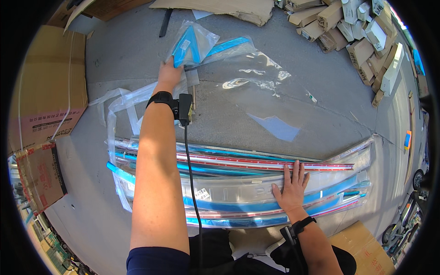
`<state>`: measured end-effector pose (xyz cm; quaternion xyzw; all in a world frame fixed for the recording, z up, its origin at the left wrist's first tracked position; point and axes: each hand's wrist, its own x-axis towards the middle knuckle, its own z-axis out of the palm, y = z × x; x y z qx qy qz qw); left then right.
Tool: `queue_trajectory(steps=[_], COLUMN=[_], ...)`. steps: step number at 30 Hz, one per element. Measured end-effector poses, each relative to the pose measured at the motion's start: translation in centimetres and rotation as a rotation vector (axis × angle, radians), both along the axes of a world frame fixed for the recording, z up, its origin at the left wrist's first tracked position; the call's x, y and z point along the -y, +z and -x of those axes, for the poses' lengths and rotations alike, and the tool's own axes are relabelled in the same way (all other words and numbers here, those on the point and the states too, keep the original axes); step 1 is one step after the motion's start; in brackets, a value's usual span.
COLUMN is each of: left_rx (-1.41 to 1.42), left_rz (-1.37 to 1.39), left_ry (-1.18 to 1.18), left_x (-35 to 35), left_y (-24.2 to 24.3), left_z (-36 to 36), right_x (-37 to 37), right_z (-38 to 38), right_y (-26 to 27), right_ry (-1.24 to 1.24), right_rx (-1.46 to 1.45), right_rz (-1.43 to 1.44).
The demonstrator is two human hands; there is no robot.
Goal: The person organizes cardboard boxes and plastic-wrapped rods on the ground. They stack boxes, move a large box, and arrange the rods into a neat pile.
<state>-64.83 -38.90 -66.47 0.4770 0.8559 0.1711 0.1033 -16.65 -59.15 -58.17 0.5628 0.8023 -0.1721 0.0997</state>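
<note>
My left hand reaches far forward, its fingers closed on the lower end of a V-shaped blue-filmed trim piece inside a clear plastic bag. Closer to me, a pile of long trim strips in clear plastic sleeves lies across the ground. My right hand rests on this pile with its fingers spread. Its fingertips touch a strip with red adhesive backing, and the palm is over a wide clear sleeve. Blue-filmed strips lie nearer me, and my left forearm hides part of the pile.
Large cardboard cartons stand at left. Many long boxes are heaped at far right. Loose plastic film, a whitish sheet and flattened cardboard lie on the concrete floor. A black cable hangs from my left wrist.
</note>
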Motion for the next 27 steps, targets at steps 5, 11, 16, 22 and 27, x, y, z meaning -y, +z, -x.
queue_trajectory(steps=[5, 11, 16, 22, 27], left_rx=[-0.210, -0.100, -0.061, 0.101, 0.444], left_rz=[0.311, 0.281, -0.010, -0.220, -0.140], left_ry=[-0.044, 0.062, -0.081, -0.174, -0.328], left_x=[-0.3, 0.1, 2.3, 6.2, 10.9], left_y=[0.8, 2.5, 3.3, 8.3, 13.1], left_z=[-2.2, -3.4, -4.5, -7.2, -10.3], right_x=[-0.1, -0.1, -0.2, -0.5, -0.6], right_z=[-0.1, -0.1, 0.2, 0.5, 0.6], right_y=[-0.2, -0.4, -0.2, 0.0, 0.4], right_ry=[0.006, 0.001, -0.013, -0.009, -0.021], right_rx=[-0.042, -0.037, -0.018, 0.010, 0.004], right_rz=[-0.031, -0.027, -0.022, -0.050, -0.027])
